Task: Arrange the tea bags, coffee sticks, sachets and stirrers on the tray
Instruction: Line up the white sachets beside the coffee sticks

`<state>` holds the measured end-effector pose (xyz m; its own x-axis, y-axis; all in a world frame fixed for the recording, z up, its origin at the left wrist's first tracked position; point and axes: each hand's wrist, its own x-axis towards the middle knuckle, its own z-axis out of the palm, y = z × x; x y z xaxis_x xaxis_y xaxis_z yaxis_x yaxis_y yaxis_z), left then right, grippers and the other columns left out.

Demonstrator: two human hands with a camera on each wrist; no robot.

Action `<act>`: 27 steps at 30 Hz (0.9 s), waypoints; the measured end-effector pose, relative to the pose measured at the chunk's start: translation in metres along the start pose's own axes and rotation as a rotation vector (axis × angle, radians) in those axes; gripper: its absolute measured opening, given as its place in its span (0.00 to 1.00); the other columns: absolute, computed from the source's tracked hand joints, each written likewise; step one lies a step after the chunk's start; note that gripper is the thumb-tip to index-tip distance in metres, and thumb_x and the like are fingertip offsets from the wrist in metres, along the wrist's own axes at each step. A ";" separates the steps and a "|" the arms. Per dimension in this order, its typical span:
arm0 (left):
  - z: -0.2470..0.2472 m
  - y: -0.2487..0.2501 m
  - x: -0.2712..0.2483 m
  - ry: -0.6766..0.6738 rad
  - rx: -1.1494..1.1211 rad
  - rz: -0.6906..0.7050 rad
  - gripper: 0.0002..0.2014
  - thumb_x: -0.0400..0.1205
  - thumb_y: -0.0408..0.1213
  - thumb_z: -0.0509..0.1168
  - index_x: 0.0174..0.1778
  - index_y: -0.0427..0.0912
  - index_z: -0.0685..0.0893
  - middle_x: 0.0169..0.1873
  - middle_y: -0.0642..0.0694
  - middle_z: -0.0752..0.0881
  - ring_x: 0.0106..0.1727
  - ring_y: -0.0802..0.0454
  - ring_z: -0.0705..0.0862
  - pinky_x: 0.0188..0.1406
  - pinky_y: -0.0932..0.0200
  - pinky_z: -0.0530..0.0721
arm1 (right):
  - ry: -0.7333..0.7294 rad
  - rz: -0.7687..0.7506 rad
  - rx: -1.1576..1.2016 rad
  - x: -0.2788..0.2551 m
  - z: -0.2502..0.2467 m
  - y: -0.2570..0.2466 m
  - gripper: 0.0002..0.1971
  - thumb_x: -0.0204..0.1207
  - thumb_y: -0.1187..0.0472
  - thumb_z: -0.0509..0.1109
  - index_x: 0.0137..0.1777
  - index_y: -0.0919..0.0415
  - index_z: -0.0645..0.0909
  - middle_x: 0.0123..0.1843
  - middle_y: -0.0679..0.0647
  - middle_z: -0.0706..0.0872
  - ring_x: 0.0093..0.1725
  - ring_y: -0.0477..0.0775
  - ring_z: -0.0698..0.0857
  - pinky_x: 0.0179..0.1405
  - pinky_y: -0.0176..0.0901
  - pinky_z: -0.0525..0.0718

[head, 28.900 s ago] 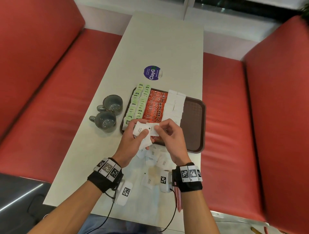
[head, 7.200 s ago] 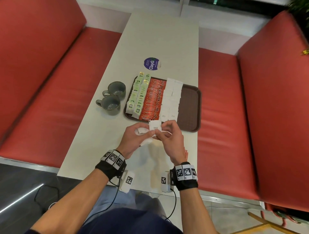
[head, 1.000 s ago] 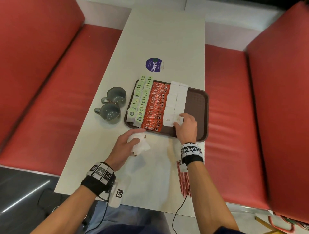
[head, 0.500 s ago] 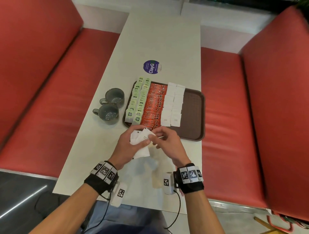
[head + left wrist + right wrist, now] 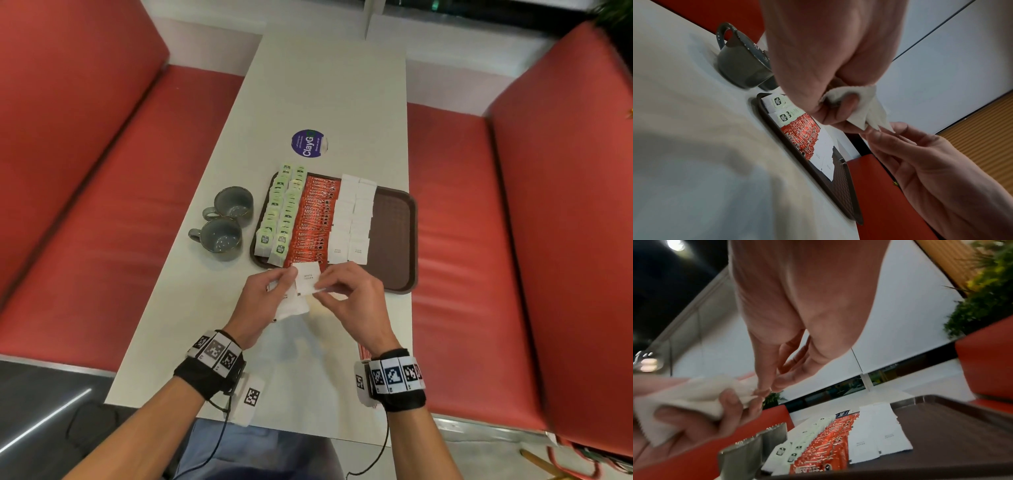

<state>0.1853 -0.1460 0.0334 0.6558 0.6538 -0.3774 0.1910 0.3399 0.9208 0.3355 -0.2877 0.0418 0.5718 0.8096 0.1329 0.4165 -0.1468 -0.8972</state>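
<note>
Sugar sachets (image 5: 294, 294), a small white bundle of them, sit fanned in the left hand (image 5: 262, 303) just in front of the near rim of the brown tray (image 5: 394, 240), above the white table (image 5: 329, 85); the top one reads "WHITE SUGAR". From the head camera the right hand (image 5: 352, 301) pinches the edge of that top sachet with thumb and forefinger. On the tray lie two rows of green tea bags (image 5: 279, 212), a row of red coffee sticks (image 5: 313, 222) and two rows of white sachets (image 5: 352, 219), with the right part of the tray bare. Two grey mugs (image 5: 226, 219) stand just left of the tray, and red stirrers (image 5: 362, 349) peek out beside the right wrist. The left wrist camera shows the left hand (image 5: 818, 65) curled round the crumpled white packets (image 5: 861, 104), the right fingertips (image 5: 875, 134) touching their lower corner. The right wrist camera shows the right thumb and forefinger (image 5: 764, 389) closed on the end of the bundle (image 5: 694, 395) held in the left hand (image 5: 684, 426).
</note>
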 end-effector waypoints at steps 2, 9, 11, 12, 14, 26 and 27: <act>-0.001 0.000 0.004 0.031 0.044 0.016 0.15 0.88 0.50 0.72 0.63 0.45 0.94 0.57 0.49 0.95 0.58 0.47 0.94 0.49 0.55 0.92 | -0.033 -0.023 -0.057 -0.003 0.002 0.002 0.11 0.73 0.68 0.89 0.52 0.57 0.96 0.59 0.47 0.89 0.57 0.47 0.92 0.59 0.41 0.93; -0.004 -0.003 0.008 0.020 0.259 0.137 0.06 0.86 0.49 0.77 0.50 0.52 0.95 0.48 0.56 0.94 0.50 0.54 0.92 0.49 0.57 0.87 | -0.003 0.236 0.276 -0.001 -0.001 0.000 0.06 0.81 0.65 0.85 0.53 0.59 0.92 0.55 0.50 0.94 0.55 0.53 0.95 0.60 0.46 0.93; -0.001 -0.002 0.007 0.009 0.298 0.162 0.06 0.87 0.49 0.76 0.52 0.53 0.96 0.50 0.58 0.94 0.53 0.56 0.91 0.53 0.57 0.87 | 0.015 0.286 0.317 0.004 -0.002 0.009 0.07 0.80 0.68 0.85 0.52 0.62 0.90 0.52 0.53 0.95 0.53 0.55 0.96 0.58 0.44 0.93; -0.001 -0.002 0.008 0.008 0.294 0.164 0.06 0.87 0.49 0.75 0.54 0.53 0.96 0.51 0.59 0.94 0.55 0.58 0.91 0.54 0.59 0.87 | 0.046 0.314 0.324 0.007 -0.004 0.018 0.07 0.79 0.69 0.85 0.52 0.62 0.90 0.51 0.54 0.96 0.53 0.55 0.95 0.57 0.43 0.93; 0.001 -0.001 0.006 0.004 0.251 0.135 0.07 0.89 0.49 0.73 0.57 0.55 0.96 0.54 0.59 0.94 0.57 0.56 0.90 0.48 0.62 0.86 | 0.165 0.384 0.289 0.016 -0.011 0.040 0.07 0.79 0.67 0.86 0.50 0.60 0.91 0.49 0.53 0.96 0.51 0.52 0.94 0.55 0.42 0.92; -0.008 -0.007 0.002 -0.034 0.097 -0.046 0.22 0.87 0.25 0.68 0.65 0.58 0.93 0.62 0.52 0.91 0.61 0.47 0.88 0.41 0.59 0.87 | 0.285 0.483 -0.232 0.070 -0.036 0.129 0.08 0.80 0.64 0.84 0.48 0.54 0.87 0.44 0.48 0.92 0.43 0.44 0.90 0.47 0.30 0.82; -0.010 -0.008 0.002 -0.054 0.105 -0.026 0.23 0.87 0.24 0.68 0.67 0.58 0.92 0.63 0.52 0.90 0.63 0.47 0.88 0.44 0.59 0.88 | 0.270 0.473 -0.254 0.072 -0.035 0.131 0.08 0.80 0.66 0.83 0.49 0.55 0.87 0.45 0.48 0.92 0.43 0.44 0.90 0.48 0.31 0.84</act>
<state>0.1776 -0.1410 0.0241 0.6872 0.6075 -0.3984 0.2824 0.2819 0.9169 0.4563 -0.2683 -0.0509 0.8819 0.4549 -0.1239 0.2098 -0.6141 -0.7609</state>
